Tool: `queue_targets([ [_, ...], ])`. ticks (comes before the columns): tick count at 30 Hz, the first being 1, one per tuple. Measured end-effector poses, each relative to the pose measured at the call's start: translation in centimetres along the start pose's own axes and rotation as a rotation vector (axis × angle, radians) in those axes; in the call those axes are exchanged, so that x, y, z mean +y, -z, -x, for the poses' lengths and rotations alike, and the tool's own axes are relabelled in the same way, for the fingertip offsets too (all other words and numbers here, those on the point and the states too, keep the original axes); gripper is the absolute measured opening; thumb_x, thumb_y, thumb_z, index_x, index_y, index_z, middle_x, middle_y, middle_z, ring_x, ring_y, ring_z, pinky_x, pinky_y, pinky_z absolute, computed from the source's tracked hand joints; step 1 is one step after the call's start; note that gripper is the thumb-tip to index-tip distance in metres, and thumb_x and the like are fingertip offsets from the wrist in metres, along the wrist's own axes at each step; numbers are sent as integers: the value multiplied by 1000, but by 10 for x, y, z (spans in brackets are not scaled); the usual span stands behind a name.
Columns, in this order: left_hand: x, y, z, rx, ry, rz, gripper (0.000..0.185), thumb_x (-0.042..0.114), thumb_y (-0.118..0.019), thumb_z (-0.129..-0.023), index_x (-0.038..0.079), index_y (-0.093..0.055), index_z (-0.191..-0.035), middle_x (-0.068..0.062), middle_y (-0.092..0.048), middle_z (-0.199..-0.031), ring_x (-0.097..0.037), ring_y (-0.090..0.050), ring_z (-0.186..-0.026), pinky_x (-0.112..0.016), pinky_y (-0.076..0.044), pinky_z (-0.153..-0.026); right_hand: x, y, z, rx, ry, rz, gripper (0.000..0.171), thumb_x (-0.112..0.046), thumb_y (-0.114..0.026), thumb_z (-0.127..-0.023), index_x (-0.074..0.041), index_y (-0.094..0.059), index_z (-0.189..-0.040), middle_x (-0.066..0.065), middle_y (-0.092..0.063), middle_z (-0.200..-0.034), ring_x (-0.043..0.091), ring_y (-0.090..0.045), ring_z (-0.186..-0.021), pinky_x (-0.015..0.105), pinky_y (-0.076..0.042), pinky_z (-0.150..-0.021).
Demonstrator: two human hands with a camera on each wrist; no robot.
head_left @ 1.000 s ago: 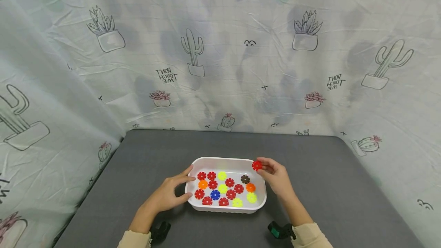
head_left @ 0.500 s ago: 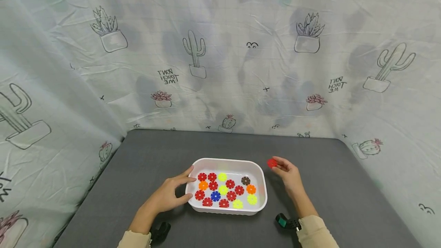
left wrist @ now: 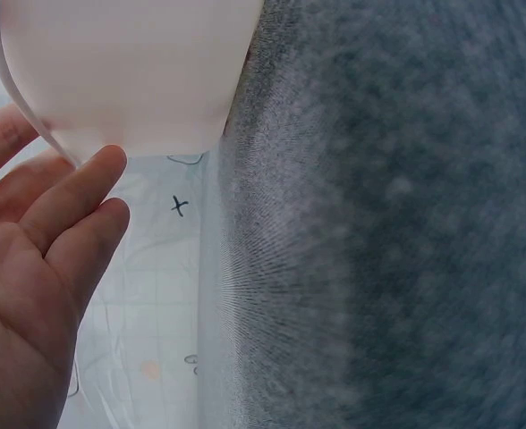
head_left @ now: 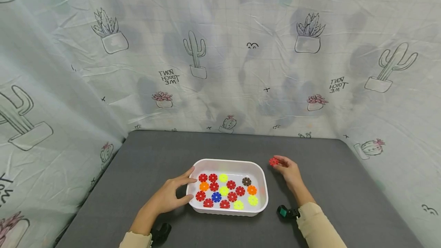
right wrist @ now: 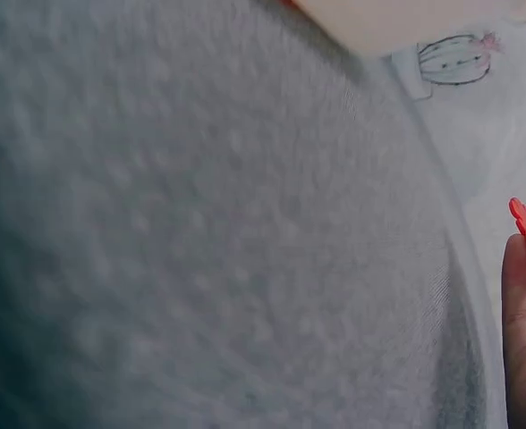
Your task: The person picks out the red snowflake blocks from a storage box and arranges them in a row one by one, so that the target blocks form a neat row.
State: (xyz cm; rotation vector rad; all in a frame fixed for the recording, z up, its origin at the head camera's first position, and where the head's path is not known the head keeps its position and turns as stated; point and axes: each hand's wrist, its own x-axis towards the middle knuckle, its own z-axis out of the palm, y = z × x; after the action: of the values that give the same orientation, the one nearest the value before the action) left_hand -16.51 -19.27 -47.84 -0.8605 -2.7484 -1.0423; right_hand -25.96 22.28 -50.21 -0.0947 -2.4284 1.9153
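A white plastic tray (head_left: 261, 186) holds several notched, flower-shaped interlocking discs: red, yellow, orange, a blue disc (head_left: 216, 197) and a dark brown disc (head_left: 246, 181). My left hand (head_left: 171, 194) grips the tray's left end, some fingertips over the rim. In the left wrist view, two fingers of it lie against the outer wall. Right of the tray, above the table, my right hand (head_left: 289, 170) pinches a red interlocking disc (head_left: 273, 162) between thumb and fingertips. The right wrist view shows this disc nearly edge-on, partly hidden by the thumb.
The tray stands on a grey table (head_left: 165, 146), with grey surface on all sides of it. Behind and beside the table hangs a white curtain (head_left: 220, 56) printed with cacti. A dark strap with a camera (head_left: 287, 212) sits at the right wrist.
My right hand has carried the red interlocking disc from over the tray's far right corner out to the right, and the disc has turned slightly. The left hand stays on the tray.
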Motion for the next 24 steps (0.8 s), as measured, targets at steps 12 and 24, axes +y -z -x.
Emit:
queue_targets([
  [12, -2, -3, 2, 11, -5, 1, 44, 30, -65, -79, 15, -58, -120, -5, -35, -143, -22, -46, -121, -47, -43, -91, 10, 0, -16, -38, 52, 141, 38, 3, -61, -79, 8, -54, -116, 25, -58, -107, 4, -55, -82, 14, -46, -65],
  [24, -1, -3, 1, -1, 14, 3, 45, 31, -64, -79, 15, -57, -121, -4, -35, -143, -21, -45, -122, -47, -43, -92, 13, -1, -21, -56, 92, 276, 36, 4, -60, -79, 7, -56, -115, 26, -59, -104, 29, -57, -93, 16, -46, -64],
])
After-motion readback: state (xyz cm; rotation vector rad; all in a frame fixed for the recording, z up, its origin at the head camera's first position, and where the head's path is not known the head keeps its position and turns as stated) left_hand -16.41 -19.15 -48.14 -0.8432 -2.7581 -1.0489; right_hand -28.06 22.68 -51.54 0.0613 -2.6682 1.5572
